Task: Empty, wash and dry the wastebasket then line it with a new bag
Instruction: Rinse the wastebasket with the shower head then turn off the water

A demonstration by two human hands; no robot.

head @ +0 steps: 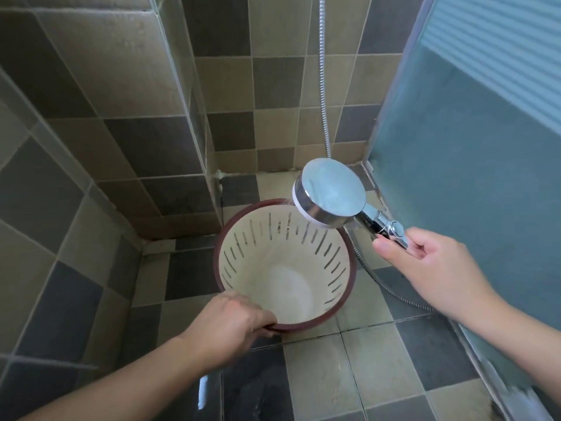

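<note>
Now rinsing the wastebasket (285, 265), already emptied.

Left hand (227, 323) gripping the near rim, fingers curled over the dark red edge, holding the basket upright on the tiled floor (334, 375). Right hand (425, 262) closed around the handle of the shower head (329, 192), thumb laid along it; head just beyond the fingertips, above the far rim, faint spray visible. Inside pale, no rubbish, no bag. Probably mid-wash; drying and lining with a new bag not yet done.
</note>
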